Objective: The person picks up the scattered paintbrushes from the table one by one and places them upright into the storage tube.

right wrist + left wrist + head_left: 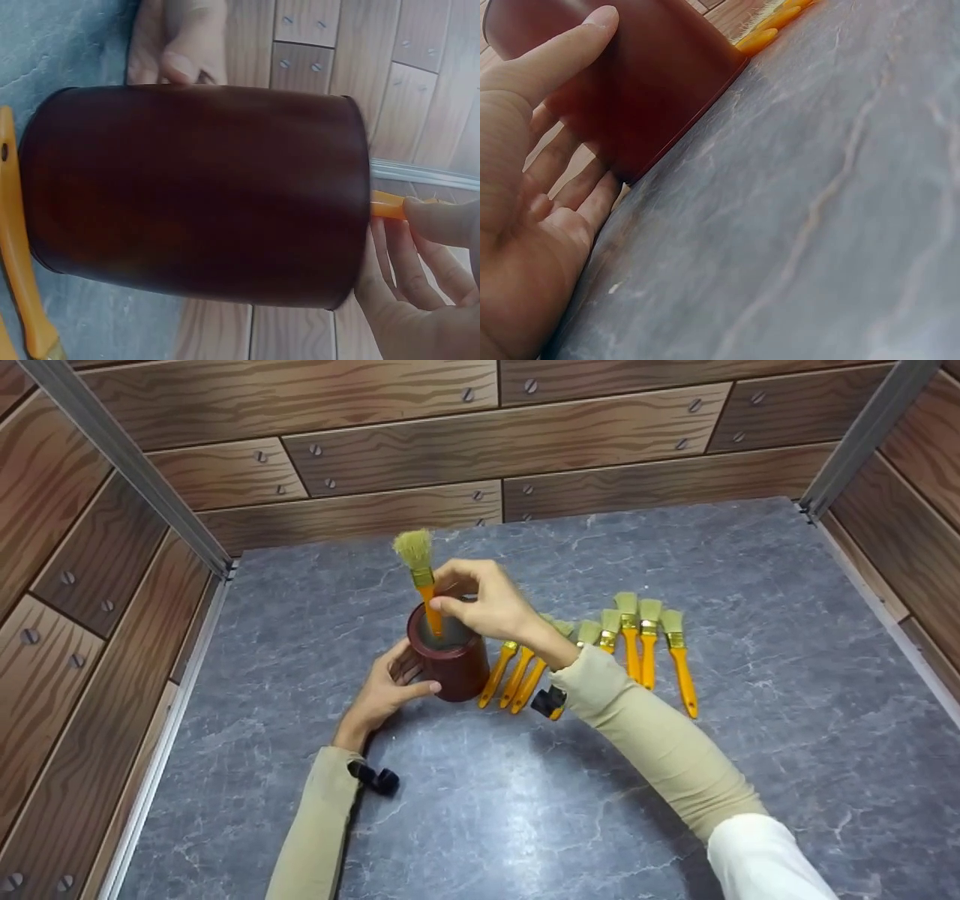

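The right hand point(486, 598) had thumb and fingers clamped on a brush point(425, 579), held bristles up with its lower end inside the cup point(456, 675), which the left hand point(381, 688) gripped, fingers around its side, apparently for steadiness.

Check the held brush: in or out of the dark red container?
Partly in: the right hand pinches the brush handle-down, its lower end inside the container, its bristles well above it.
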`<state>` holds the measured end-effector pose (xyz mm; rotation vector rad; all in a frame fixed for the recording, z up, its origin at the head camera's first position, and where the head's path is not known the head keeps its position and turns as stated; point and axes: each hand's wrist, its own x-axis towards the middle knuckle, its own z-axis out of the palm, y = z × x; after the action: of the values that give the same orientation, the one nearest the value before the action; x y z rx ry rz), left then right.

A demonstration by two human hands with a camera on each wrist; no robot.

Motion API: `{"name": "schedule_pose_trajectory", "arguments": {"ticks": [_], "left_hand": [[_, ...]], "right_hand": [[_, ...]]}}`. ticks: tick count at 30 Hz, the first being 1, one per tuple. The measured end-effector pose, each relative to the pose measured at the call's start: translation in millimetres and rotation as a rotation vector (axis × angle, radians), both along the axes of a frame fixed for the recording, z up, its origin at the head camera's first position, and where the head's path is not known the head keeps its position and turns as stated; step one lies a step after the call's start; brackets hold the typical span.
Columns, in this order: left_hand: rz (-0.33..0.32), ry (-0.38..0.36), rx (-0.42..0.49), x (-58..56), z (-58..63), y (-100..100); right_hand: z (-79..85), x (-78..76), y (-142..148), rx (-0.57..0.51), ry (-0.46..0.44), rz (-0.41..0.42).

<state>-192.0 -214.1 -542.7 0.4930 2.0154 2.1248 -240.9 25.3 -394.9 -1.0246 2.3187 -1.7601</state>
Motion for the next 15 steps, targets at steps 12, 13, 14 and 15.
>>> {"name": "schedule_pose_trajectory", "arguments": {"ticks": [12,13,14,15], "left_hand": [[-0.035,0.044,0.016,-4.8,-3.8,1.0],[-0.032,0.048,0.016,-4.7,-3.6,-0.3],[-0.028,0.049,0.016,-4.4,-3.4,-1.6],[-0.022,0.05,0.015,-3.8,-3.2,-3.1]], "right_hand": [[-10.1,-2.6,-2.6,0.012,-0.008,0.004],[-9.8,-2.8,-4.0,0.006,-0.011,0.011],[-9.5,-3.0,-5.5,0.006,-0.008,0.015],[-9.3,-3.2,-6.9,0.005,-0.007,0.019]]}}
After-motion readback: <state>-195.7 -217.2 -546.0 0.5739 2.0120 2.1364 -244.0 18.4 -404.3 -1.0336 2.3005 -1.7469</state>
